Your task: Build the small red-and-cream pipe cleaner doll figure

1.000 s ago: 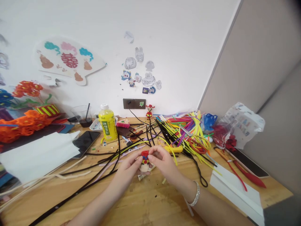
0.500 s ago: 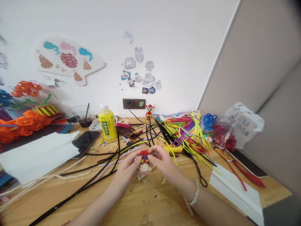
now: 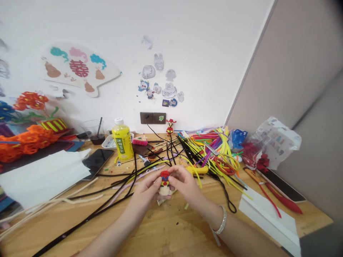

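A small figure in red, blue, yellow and cream is held between both hands at the middle of the wooden table. My left hand is closed on its left side, thumb on the front. On the right side my right hand grips it too, thumb near the blue part. Fingers hide the figure's edges and back. Just behind my right hand lies a yellow-handled tool. Black stems stretch to the left of my hands. A similar red-hatted figure stands against the wall.
A yellow bottle, a drink cup and a dark tablet stand or lie at the left. Coloured stems with scissors are heaped behind right. Pliers, a phone and white paper lie at the right.
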### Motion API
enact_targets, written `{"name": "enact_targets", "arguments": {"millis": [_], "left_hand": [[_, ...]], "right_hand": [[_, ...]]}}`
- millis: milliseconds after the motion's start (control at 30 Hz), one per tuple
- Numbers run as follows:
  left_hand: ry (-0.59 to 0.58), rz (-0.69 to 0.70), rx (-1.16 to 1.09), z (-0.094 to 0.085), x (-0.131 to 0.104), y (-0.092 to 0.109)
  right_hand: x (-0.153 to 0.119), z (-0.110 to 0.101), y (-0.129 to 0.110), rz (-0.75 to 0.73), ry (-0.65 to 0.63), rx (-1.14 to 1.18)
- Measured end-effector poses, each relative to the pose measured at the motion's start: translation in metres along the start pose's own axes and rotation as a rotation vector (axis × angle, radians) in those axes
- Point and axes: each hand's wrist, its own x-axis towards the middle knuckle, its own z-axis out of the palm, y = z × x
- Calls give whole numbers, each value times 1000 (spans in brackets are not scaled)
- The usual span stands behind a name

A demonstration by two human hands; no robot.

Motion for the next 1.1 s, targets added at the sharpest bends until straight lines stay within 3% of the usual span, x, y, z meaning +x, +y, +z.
{"name": "enact_targets", "arguments": {"millis": [1100], "left_hand": [[34, 8, 32, 4, -1, 3]], "right_hand": [[-2, 0, -1, -54, -9, -73]]}}
